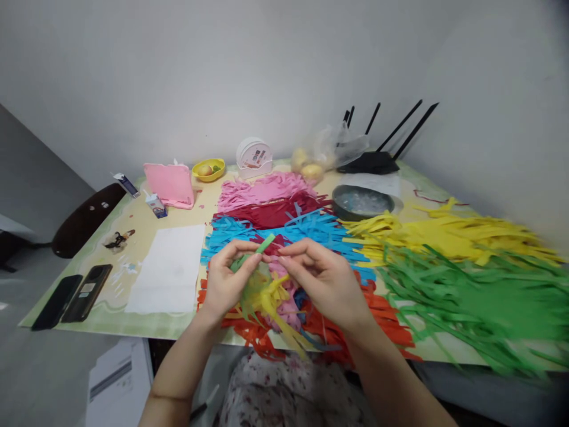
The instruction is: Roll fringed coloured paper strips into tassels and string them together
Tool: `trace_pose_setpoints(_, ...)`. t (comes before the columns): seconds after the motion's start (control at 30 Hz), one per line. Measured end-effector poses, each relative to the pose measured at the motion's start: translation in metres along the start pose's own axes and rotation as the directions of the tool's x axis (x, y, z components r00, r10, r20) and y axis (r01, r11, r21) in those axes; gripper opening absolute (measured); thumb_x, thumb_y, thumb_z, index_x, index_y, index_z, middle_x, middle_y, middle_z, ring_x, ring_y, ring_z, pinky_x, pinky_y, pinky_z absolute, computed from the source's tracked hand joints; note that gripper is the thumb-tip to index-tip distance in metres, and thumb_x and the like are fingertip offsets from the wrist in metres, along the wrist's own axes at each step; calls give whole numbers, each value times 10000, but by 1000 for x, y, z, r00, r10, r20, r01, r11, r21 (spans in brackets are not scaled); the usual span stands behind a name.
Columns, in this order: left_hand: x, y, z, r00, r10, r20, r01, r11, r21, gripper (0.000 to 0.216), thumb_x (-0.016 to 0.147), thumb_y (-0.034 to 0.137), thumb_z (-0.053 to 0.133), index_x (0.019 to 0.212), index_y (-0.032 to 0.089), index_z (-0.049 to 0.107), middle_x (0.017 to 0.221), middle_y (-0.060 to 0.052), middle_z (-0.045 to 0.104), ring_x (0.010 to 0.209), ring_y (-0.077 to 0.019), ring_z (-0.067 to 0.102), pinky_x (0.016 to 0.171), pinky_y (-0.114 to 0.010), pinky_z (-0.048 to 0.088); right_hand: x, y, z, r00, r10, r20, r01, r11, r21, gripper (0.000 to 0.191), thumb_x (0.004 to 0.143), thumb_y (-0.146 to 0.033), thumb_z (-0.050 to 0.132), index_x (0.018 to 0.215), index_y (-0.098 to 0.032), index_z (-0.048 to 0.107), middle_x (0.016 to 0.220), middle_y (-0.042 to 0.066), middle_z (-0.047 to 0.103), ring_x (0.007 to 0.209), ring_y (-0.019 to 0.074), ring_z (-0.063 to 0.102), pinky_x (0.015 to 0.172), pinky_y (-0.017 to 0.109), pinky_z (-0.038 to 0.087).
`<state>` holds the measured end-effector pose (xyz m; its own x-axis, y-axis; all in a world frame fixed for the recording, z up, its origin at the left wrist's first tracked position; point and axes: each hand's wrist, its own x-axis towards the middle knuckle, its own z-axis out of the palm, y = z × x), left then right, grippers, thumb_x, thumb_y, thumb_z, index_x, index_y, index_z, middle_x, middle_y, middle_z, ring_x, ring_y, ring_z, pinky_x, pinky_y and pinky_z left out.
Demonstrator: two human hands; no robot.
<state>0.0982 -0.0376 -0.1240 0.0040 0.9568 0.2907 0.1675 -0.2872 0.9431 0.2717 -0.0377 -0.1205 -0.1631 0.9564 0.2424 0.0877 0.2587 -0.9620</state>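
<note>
My left hand (226,279) and my right hand (326,279) meet above the table's front edge, both pinched on a narrow green paper strip (262,246). The strip's end sticks up between my fingertips. Below my hands hangs a loose bundle of yellow, green and pink paper strips (271,302). Under them lie orange strips (382,311) and blue strips (311,228). How the bundle is held is hidden by my fingers.
Piles of cut strips cover the table (146,323): pink (262,190), dark red (275,212), yellow (466,231), green (480,302). A white sheet (166,270), two phones (73,296), a pink case (171,185), a yellow bowl (208,169), a dark dish (362,201) and a router (373,161) also stand there.
</note>
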Motion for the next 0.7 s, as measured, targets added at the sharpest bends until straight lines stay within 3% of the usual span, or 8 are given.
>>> trace_pose_setpoints(0.13, -1, 0, 0, 998, 33, 45, -35, 999, 41, 149, 870, 304, 675, 919, 165, 702, 878, -58, 774, 814, -179, 711, 766, -272, 529, 1, 1, 0, 1000, 16, -2, -16, 998, 55, 228, 865, -415, 650, 867, -187, 639, 530, -42, 578, 454, 105, 527, 446, 215, 390)
trace_pose_setpoints(0.27, 0, -2, 0, 988, 108, 113, -123, 982, 140, 115, 864, 269, 675, 900, 176, 731, 876, -51, 760, 814, -177, 695, 755, -271, 519, 7, 8, -3, 994, 73, 82, -85, 983, 161, 340, 854, -412, 663, 1105, -189, 612, 559, -60, 587, 464, 115, 541, 458, 224, 435)
trace_pose_setpoints(0.37, 1, -3, 0, 981, 137, 139, -164, 965, 203, 97, 855, 262, 690, 882, 182, 739, 869, -54, 750, 819, -184, 683, 768, -288, 509, 14, 11, -3, 989, 43, 144, -61, 990, 127, 219, 848, -391, 668, 928, -186, 677, 670, -4, 647, 550, 128, 585, 504, 243, 473)
trace_pose_setpoints(0.47, 3, -1, -1, 974, 187, 132, -217, 939, 269, 84, 853, 261, 694, 867, 191, 739, 855, -57, 741, 820, -194, 670, 788, -313, 498, 21, 2, -4, 996, -91, 17, 89, 992, 85, 147, 820, -335, 708, 781, -197, 674, 780, 13, 658, 624, 116, 586, 524, 232, 458)
trace_pose_setpoints(0.57, 6, -3, -3, 963, 229, 141, -265, 902, 341, 77, 858, 245, 683, 872, 199, 742, 862, -58, 740, 851, -203, 655, 815, -333, 483, 23, -19, -15, 978, -121, -172, 166, 945, 281, 131, 854, -340, 683, 849, -232, 610, 722, -38, 635, 451, 60, 471, 381, 206, 324)
trace_pose_setpoints(0.7, 11, -15, -10, 964, 233, 131, -267, 846, 462, 83, 851, 204, 666, 878, 202, 744, 875, -55, 740, 892, -217, 630, 825, -351, 464, 27, -45, -53, 893, -160, -421, 329, 871, 365, 150, 849, -314, 696, 869, -250, 561, 670, -54, 635, 430, 53, 516, 369, 197, 308)
